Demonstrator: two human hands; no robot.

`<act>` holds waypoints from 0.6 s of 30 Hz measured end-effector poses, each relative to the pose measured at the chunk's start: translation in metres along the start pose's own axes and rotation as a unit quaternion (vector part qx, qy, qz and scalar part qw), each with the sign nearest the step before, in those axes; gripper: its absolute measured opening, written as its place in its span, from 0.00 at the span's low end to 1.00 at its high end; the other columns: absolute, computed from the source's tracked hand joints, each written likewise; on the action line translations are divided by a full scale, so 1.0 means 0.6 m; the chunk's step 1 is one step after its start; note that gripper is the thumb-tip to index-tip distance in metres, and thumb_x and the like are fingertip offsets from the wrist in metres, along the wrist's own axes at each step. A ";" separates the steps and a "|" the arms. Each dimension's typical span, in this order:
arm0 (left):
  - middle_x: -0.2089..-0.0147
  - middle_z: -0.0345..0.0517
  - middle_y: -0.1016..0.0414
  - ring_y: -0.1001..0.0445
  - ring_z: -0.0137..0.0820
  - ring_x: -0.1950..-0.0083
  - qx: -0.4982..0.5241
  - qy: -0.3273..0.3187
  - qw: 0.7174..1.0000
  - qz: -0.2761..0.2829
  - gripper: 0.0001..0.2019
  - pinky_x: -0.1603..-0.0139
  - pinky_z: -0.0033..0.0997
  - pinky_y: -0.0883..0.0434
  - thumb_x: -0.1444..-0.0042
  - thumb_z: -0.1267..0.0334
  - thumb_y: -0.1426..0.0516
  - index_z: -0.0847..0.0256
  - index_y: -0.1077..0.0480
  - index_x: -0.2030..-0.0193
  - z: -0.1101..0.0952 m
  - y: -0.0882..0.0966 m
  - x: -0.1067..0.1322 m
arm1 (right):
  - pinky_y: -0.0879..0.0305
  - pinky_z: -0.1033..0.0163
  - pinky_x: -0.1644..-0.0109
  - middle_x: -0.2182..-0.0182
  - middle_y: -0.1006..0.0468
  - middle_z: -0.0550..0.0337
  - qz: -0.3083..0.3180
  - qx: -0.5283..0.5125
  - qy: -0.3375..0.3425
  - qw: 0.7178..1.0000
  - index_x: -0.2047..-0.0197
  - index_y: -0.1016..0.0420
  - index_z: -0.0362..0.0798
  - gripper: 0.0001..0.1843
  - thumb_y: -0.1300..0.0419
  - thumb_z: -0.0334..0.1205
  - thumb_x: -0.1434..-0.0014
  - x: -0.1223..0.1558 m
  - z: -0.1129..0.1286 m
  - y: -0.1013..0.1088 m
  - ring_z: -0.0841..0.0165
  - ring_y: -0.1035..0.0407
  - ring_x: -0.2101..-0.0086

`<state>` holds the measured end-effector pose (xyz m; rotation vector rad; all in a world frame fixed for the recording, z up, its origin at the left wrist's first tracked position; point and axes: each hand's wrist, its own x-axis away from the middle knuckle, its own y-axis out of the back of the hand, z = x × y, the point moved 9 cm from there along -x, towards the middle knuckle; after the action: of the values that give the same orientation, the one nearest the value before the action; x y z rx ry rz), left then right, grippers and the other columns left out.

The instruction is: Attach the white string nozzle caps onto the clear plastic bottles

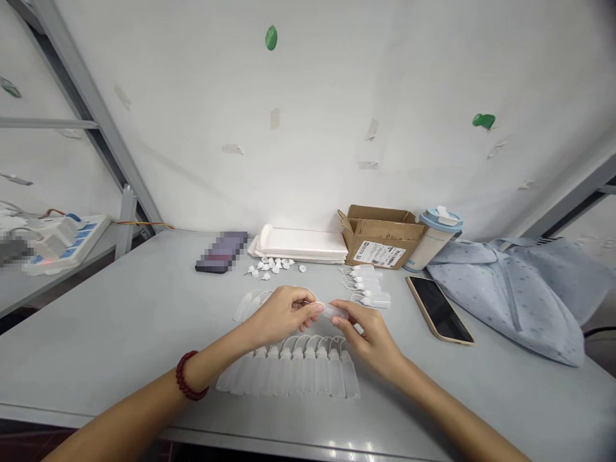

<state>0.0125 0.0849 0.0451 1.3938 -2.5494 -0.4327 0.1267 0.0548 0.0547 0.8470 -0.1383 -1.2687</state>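
- Directions are from the held bottle, 12 o'clock being toward the wall
- The translucent plastic squeeze bottle is raised above the grey tabletop, between both hands, lying nearly level; the fingers hide much of it
- The left hand, at 9 o'clock, pinches the bottle's near-side end between thumb and index finger; a dark red beaded bracelet circles its wrist
- The right hand, at 4 o'clock, has thumb and forefingers closed narrowly on the opposite end
- At 7 o'clock, a row of squeeze bottles lies side by side, thin tethers looping from their tops
- At 9 o'clock, more bottles lie partly covered by the left hand and forearm
- At 10 o'clock, loose white nozzle caps are scattered
- At 11 o'clock, a stack of flat white trays or sheets
- At 1 o'clock, an opened cardboard box
- At 2 o'clock, small capped bottles, and beyond them a blue-lidded cup
- At 3 o'clock, a smartphone beside a speckled blue-grey cloth
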 end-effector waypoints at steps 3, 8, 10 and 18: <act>0.70 0.43 0.28 0.29 0.28 0.71 -0.019 -0.032 0.999 -0.010 0.11 0.68 0.26 0.32 0.44 0.59 0.46 0.64 0.29 0.68 -0.003 0.000 0.000 | 0.48 0.68 0.75 0.80 0.36 0.65 0.033 -0.051 -0.034 0.998 0.69 0.29 0.45 0.15 0.51 0.44 0.37 -0.002 -0.003 -0.004 0.74 0.44 0.79; 0.70 0.42 0.28 0.29 0.27 0.70 -0.019 -0.068 0.997 -0.022 0.09 0.67 0.25 0.31 0.45 0.60 0.45 0.64 0.29 0.66 -0.010 0.002 0.001 | 0.50 0.69 0.77 0.82 0.43 0.68 0.055 -0.135 -0.082 0.986 0.74 0.33 0.45 0.18 0.51 0.47 0.37 -0.002 -0.017 -0.012 0.76 0.49 0.81; 0.69 0.42 0.28 0.29 0.27 0.70 -0.001 -0.056 0.998 -0.024 0.11 0.68 0.25 0.30 0.44 0.58 0.45 0.64 0.29 0.65 -0.009 0.004 0.002 | 0.49 0.69 0.77 0.81 0.41 0.67 0.042 -0.123 -0.072 0.989 0.70 0.30 0.45 0.17 0.51 0.47 0.37 -0.003 -0.016 -0.008 0.75 0.47 0.81; 0.78 0.40 0.31 0.31 0.26 0.77 0.070 0.000 0.997 0.019 0.19 0.74 0.25 0.31 0.41 0.50 0.50 0.65 0.32 0.72 0.009 -0.011 -0.004 | 0.41 0.65 0.71 0.73 0.28 0.57 -0.058 0.066 0.103 0.991 0.54 0.30 0.45 0.13 0.52 0.39 0.36 0.004 0.029 0.020 0.70 0.38 0.75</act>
<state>0.0172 0.0843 0.0378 1.3880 -2.6475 -0.2511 0.1278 0.0448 0.0736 1.1090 -0.0077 -1.2817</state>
